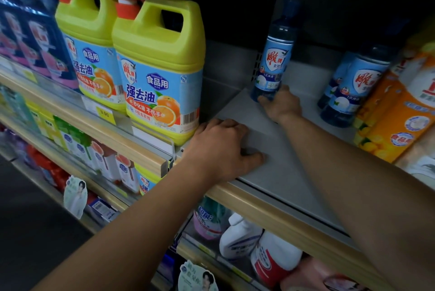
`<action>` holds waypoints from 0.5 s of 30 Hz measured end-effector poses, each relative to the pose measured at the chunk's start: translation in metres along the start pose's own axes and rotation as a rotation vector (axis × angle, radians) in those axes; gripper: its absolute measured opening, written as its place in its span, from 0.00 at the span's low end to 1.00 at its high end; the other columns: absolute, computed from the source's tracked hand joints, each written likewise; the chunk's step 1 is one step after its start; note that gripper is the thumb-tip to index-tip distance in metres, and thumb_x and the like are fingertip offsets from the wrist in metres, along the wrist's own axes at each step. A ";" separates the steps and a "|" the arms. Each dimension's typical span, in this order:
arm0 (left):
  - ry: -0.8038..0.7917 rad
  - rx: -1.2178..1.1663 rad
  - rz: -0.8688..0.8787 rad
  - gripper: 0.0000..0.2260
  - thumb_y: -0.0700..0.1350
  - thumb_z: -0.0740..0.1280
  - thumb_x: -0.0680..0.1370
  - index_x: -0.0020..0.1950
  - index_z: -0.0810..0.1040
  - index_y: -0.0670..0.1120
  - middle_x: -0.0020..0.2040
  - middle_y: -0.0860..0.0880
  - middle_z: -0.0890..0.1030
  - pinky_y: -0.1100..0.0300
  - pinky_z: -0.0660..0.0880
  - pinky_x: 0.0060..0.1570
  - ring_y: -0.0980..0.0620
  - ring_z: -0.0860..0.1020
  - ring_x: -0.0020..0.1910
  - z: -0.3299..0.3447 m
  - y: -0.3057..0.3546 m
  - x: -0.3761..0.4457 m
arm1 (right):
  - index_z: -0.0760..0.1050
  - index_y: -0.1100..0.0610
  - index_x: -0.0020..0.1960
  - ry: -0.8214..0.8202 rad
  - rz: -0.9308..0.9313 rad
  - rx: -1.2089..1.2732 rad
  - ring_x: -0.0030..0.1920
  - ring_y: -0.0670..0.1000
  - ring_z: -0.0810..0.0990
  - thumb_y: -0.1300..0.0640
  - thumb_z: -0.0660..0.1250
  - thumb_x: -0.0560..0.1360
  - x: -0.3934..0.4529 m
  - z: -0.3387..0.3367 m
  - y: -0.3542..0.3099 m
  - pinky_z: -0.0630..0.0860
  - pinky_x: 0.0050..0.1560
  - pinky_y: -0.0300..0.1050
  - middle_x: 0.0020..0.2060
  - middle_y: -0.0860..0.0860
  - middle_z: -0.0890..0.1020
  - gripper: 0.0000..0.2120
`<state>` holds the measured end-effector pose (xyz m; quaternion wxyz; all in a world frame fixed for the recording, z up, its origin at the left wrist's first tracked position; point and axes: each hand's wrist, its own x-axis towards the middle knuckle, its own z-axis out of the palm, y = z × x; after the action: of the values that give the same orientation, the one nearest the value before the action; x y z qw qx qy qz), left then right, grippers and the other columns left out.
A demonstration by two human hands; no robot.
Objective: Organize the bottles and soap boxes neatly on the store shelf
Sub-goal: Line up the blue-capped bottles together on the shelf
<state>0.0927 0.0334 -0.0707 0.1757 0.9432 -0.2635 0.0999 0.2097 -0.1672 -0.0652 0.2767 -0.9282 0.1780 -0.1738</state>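
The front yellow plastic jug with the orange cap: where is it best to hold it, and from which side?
Likely the moulded top handle of the front yellow plastic jug, from the front: its opening faces the aisle, and a second jug crowds its left.

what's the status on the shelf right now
Right hand grips blue bottle at its base, deep on shelf. Left hand rests on shelf beside yellow jug. Nothing blocking.

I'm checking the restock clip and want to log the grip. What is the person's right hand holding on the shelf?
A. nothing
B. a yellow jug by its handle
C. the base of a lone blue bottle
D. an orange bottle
C: the right hand grips the bottom of the blue bottle standing alone at the back of the shelf.
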 end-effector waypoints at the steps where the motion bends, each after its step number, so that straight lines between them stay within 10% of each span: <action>1: -0.001 0.001 0.003 0.30 0.69 0.61 0.72 0.68 0.73 0.53 0.67 0.51 0.74 0.50 0.67 0.67 0.46 0.69 0.67 0.000 0.000 0.000 | 0.64 0.57 0.70 -0.010 -0.006 0.018 0.64 0.59 0.74 0.42 0.67 0.75 -0.004 -0.003 0.000 0.74 0.62 0.50 0.65 0.57 0.76 0.30; 15: -0.021 -0.037 -0.003 0.26 0.63 0.65 0.74 0.67 0.76 0.51 0.64 0.47 0.79 0.50 0.74 0.61 0.45 0.77 0.62 -0.015 0.016 -0.011 | 0.75 0.54 0.64 0.031 -0.317 -0.174 0.62 0.54 0.75 0.45 0.66 0.76 -0.183 -0.120 0.070 0.68 0.60 0.43 0.61 0.52 0.78 0.20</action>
<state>0.0737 0.0314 -0.0559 0.1906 0.9413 -0.2656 0.0847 -0.0177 -0.1983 -0.0528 0.1616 -0.9623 0.0481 -0.2132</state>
